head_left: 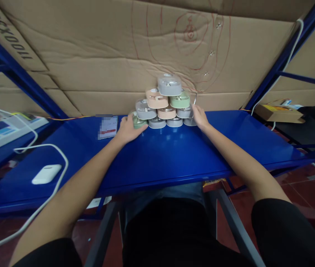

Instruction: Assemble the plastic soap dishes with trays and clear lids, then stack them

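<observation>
Small oval cases with clear lids, grey, pink and green, are stacked in a pyramid on the blue table. A grey case (170,87) tops it, above a pink case (157,101) and a green case (180,101). My left hand (129,128) wraps round another green case (140,122) at the bottom left corner, thumb across its front. At the opposite corner my right hand (201,118) lies along the outer side of a grey case (189,122), fingers stretched out and partly hidden. Whatever the lidded cases contain is too small to name.
A phone (107,128) lies left of the stack. Nearer me are a white earbud case (46,174) and a white cable (62,157). A power strip (12,131) is at far left, an open cardboard box (281,113) at right. Cardboard (96,55) backs the blue table (168,155).
</observation>
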The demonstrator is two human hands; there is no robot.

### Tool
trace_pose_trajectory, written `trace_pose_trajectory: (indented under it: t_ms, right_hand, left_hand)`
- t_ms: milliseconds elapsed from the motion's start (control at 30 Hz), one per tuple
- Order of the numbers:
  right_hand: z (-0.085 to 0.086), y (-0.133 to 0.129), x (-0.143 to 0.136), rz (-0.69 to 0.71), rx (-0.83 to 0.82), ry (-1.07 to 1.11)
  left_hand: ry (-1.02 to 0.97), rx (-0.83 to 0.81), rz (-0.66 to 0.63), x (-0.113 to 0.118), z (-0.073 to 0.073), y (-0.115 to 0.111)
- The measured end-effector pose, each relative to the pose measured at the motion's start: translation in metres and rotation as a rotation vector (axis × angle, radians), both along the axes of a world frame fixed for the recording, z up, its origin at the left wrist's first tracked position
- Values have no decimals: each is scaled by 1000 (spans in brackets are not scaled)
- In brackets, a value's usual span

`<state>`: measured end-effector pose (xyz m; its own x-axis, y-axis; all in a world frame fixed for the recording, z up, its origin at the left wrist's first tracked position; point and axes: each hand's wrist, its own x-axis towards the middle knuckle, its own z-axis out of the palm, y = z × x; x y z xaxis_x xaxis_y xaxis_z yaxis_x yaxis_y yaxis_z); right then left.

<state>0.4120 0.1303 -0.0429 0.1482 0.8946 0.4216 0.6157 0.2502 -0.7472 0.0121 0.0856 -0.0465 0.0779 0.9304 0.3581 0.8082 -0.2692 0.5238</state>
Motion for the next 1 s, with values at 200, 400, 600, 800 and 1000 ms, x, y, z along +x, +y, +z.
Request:
trace_pose_trajectory:
  t_ms: [200,400,600,800,1000]
  right_hand:
    - [2,-5,-23,-17,-61,50]
    - [13,-17,-22,-88,35,14]
    - [72,-12,-58,-62,421,-237]
    - [111,36,-142,-88,368,-330]
    - [109,61,-159,-66,372,-319]
  left_hand:
    - [12,7,46,-11,1,7]
    - [25,21,44,-6,6,5]
    - [-11,157,43,3,11,-4]
    - [-18,292,5,13,20,-16]
    - [-44,305,-26,15,22,-19]
